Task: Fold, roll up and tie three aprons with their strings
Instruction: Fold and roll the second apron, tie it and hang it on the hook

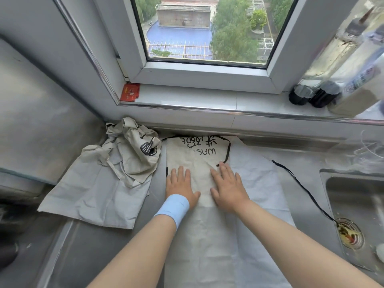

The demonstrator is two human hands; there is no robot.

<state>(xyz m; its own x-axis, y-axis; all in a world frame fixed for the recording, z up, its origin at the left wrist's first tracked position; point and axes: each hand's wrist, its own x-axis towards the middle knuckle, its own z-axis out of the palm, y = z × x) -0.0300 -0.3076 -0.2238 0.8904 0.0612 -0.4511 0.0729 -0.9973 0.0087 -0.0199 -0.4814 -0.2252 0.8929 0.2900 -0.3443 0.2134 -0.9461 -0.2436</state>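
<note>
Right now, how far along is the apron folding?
Early. Done: nothing rolled or tied in view. In hand: one apron lies flat with its left side folded over; left hand and right hand press on it. Left: finish folding, roll and tie it; its black string trails into the sink. The crumpled pile beside it looks untouched.

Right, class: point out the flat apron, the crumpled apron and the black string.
flat apron (207, 235): head view, on its plain lower cloth.
crumpled apron (133, 154): head view, on its rumpled upper part.
black string (299, 182): head view, midway along its length.
</note>
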